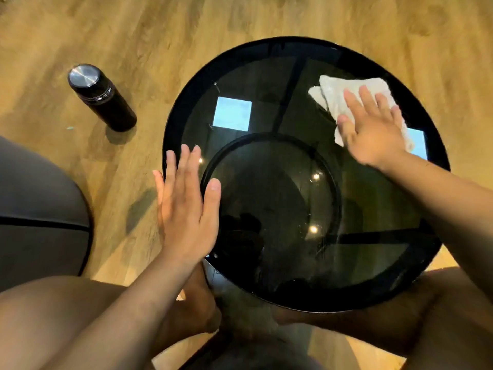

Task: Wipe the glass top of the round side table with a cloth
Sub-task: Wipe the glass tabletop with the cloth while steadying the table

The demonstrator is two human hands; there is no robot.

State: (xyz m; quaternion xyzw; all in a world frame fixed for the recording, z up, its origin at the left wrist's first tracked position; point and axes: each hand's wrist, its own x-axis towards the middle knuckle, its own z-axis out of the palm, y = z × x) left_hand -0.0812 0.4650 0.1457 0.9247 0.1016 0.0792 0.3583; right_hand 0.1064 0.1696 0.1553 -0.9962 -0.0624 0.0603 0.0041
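Observation:
The round side table (266,76) has a dark smoked glass top in a black rim and fills the middle and right of the head view. A white cloth (344,89) lies bunched on the far right part of the glass. My right hand (373,132) presses flat on the cloth with its fingers spread. My left hand (184,204) rests flat with open fingers on the table's left edge, holding nothing. Through the glass a lower black ring and crossbars show.
A black flask with a silver lid (100,96) stands on the wooden floor left of the table. A grey cushioned seat (40,214) sits at the left edge. My bare knees (66,324) and feet are under the table's near side.

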